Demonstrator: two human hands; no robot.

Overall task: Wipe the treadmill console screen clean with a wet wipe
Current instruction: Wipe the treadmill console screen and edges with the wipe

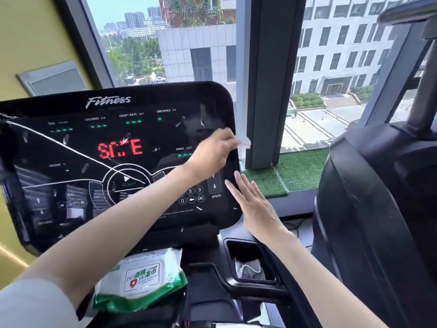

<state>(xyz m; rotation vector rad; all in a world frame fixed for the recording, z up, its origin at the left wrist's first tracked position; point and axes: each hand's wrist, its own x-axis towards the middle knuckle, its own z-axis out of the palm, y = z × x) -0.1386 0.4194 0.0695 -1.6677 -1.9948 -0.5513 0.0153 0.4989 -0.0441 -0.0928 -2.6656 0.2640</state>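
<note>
The black treadmill console screen (78, 143) fills the left half of the view, lit with red letters and green dashes, and shows pale smudges and streaks. My left hand (212, 151) reaches across to the screen's upper right edge and pinches a white wet wipe (244, 140), which sticks out past the edge. My right hand (256, 204) is flat with straight fingers, its fingertips at the console's lower right edge near the SPEED arrows.
A green and white wet wipe pack (142, 280) lies on the tray below the console. A cup holder (250, 249) beside it holds something crumpled. A dark machine (378, 209) stands close on the right. A window pillar (267, 79) and a turf sill (302, 169) are behind.
</note>
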